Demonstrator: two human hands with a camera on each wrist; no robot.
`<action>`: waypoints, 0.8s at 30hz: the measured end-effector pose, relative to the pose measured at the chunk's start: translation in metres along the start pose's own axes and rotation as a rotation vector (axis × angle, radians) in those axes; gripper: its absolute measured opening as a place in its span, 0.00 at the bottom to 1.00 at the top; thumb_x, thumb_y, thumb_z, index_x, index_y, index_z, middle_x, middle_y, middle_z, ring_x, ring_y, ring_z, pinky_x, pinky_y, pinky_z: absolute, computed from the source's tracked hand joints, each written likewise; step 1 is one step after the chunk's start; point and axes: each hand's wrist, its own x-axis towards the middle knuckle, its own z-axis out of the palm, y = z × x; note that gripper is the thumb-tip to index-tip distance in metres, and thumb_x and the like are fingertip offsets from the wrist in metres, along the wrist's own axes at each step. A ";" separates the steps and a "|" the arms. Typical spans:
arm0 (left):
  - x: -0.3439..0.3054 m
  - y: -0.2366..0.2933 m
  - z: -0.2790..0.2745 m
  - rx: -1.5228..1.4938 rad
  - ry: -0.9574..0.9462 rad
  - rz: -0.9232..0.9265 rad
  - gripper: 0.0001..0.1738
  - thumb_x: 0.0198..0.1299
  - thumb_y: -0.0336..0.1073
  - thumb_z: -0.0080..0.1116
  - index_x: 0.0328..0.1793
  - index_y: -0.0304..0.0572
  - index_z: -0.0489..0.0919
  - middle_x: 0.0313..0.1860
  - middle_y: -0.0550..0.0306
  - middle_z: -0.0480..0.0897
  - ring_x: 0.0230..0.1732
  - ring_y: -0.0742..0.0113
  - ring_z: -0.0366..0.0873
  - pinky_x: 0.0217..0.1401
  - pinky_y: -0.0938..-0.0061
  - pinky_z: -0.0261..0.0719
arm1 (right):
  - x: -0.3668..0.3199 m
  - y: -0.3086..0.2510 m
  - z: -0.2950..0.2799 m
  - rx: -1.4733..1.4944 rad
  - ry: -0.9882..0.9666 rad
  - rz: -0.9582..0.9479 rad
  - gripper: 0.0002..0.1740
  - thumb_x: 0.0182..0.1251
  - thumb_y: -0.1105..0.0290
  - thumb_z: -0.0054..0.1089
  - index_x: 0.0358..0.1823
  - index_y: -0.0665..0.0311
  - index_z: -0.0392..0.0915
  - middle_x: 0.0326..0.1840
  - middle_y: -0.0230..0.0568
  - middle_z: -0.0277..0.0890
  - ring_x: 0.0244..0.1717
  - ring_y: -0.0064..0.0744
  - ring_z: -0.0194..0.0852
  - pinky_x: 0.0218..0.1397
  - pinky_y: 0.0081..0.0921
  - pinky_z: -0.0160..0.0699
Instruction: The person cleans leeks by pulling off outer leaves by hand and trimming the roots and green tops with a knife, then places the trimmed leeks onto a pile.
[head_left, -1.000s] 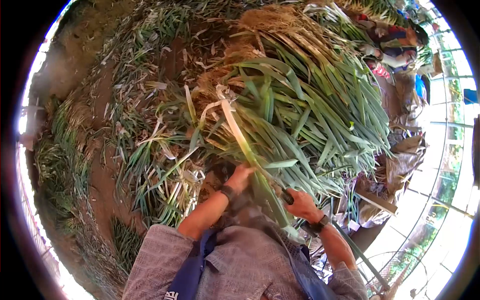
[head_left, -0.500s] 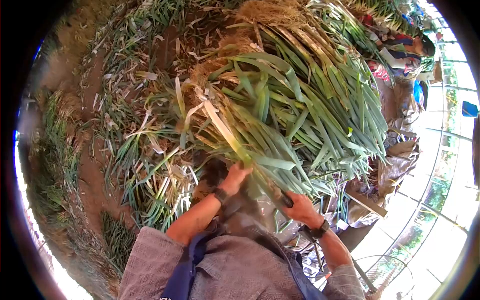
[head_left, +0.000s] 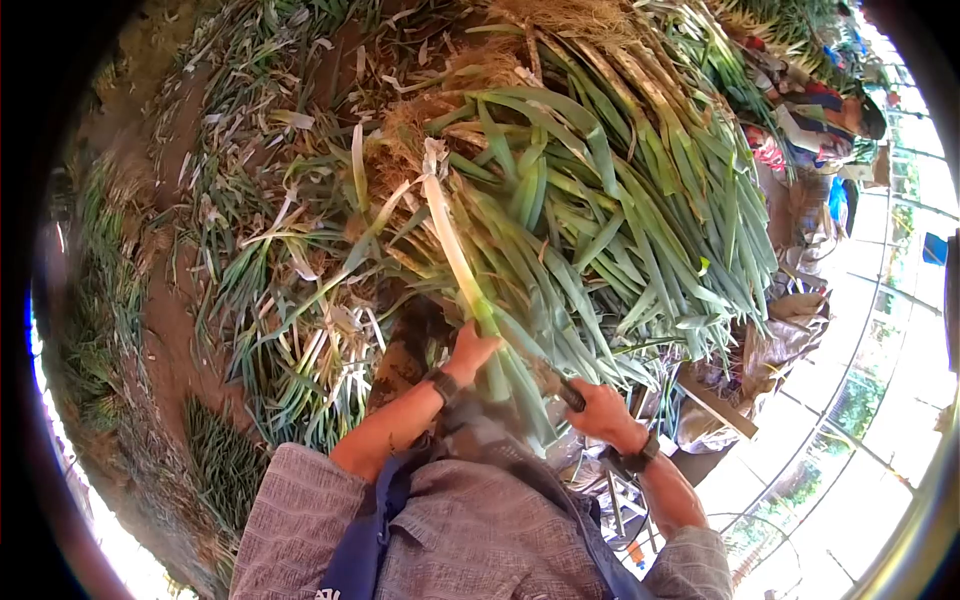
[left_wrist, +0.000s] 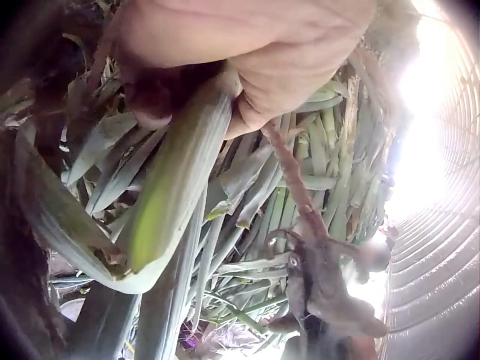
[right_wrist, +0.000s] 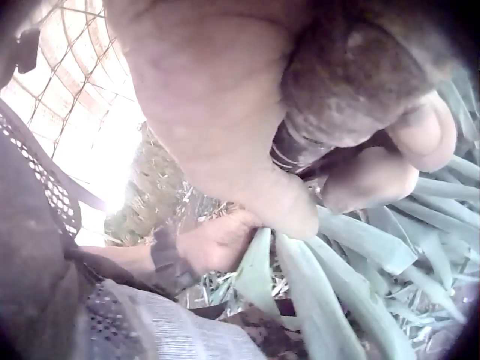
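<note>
My left hand (head_left: 473, 354) grips a leek (head_left: 450, 235) partway along its green part; the white end points up and away, and leaves hang below the fist. My right hand (head_left: 604, 414) is curled round the dark handle (head_left: 572, 397) of a tool, just right of those leaves. In the left wrist view the hand (left_wrist: 262, 60) holds the leek (left_wrist: 180, 172), with a thin rusty shaft (left_wrist: 296, 176) beside it. The right wrist view shows the fingers round the brown handle (right_wrist: 345, 82), and the left hand (right_wrist: 221, 241) beyond. The tool's tip cannot be made out.
A large heap of leeks (head_left: 640, 200) with roots lies ahead and right. Loose leaves and trimmings (head_left: 260, 240) cover the ground on the left. Another person (head_left: 830, 120) is at the upper right, above a brown sheet (head_left: 785, 335) and a wooden board (head_left: 718, 402).
The held leek has turned to a steeper angle, its white end swinging slightly left. Its lower leaves have shifted and spread near the tool. Both hands keep their grips, and the head view has shifted slightly.
</note>
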 end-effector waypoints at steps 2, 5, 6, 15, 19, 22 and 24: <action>-0.003 0.003 0.000 -0.043 -0.036 0.011 0.20 0.51 0.29 0.65 0.52 0.35 0.76 0.43 0.57 0.81 0.42 0.66 0.79 0.47 0.69 0.78 | 0.015 0.005 0.004 -0.039 -0.008 -0.017 0.13 0.56 0.63 0.58 0.42 0.58 0.76 0.32 0.52 0.80 0.37 0.61 0.78 0.40 0.53 0.75; -0.002 0.000 -0.002 -0.089 0.008 0.025 0.21 0.51 0.30 0.65 0.53 0.34 0.75 0.42 0.57 0.81 0.42 0.66 0.79 0.47 0.70 0.78 | 0.034 0.004 0.011 -0.062 -0.025 -0.042 0.16 0.55 0.63 0.59 0.45 0.58 0.75 0.31 0.55 0.80 0.35 0.62 0.78 0.39 0.55 0.75; 0.000 -0.001 -0.004 -0.088 -0.011 0.028 0.21 0.52 0.30 0.65 0.53 0.34 0.75 0.42 0.56 0.80 0.42 0.66 0.80 0.46 0.69 0.78 | 0.040 0.005 0.013 -0.064 -0.028 -0.045 0.16 0.55 0.63 0.59 0.45 0.58 0.75 0.31 0.55 0.80 0.35 0.62 0.78 0.39 0.55 0.75; 0.000 0.012 -0.005 -0.261 -0.072 -0.072 0.21 0.56 0.29 0.63 0.56 0.36 0.73 0.42 0.55 0.81 0.39 0.65 0.82 0.43 0.66 0.83 | 0.046 -0.003 0.021 -0.091 0.079 -0.104 0.21 0.55 0.63 0.61 0.51 0.57 0.76 0.29 0.55 0.79 0.34 0.61 0.78 0.39 0.52 0.75; 0.002 0.007 -0.015 -0.454 -0.139 -0.100 0.19 0.64 0.35 0.57 0.60 0.38 0.72 0.43 0.56 0.81 0.42 0.64 0.82 0.47 0.65 0.83 | 0.031 -0.003 0.019 -0.073 0.042 -0.079 0.19 0.55 0.63 0.62 0.49 0.58 0.77 0.28 0.53 0.79 0.33 0.60 0.78 0.38 0.52 0.74; -0.005 0.018 -0.017 -0.455 -0.173 -0.124 0.19 0.68 0.39 0.54 0.61 0.39 0.72 0.44 0.56 0.81 0.43 0.64 0.82 0.49 0.65 0.83 | 0.034 0.001 0.022 0.010 0.132 -0.074 0.19 0.55 0.62 0.63 0.48 0.58 0.77 0.28 0.53 0.79 0.32 0.59 0.78 0.37 0.51 0.74; -0.016 0.023 -0.014 -0.452 -0.175 -0.142 0.19 0.69 0.40 0.56 0.61 0.39 0.72 0.46 0.56 0.81 0.45 0.64 0.82 0.49 0.65 0.84 | 0.038 -0.003 0.022 0.033 0.092 -0.056 0.19 0.54 0.60 0.64 0.47 0.58 0.77 0.28 0.53 0.78 0.33 0.59 0.78 0.37 0.49 0.74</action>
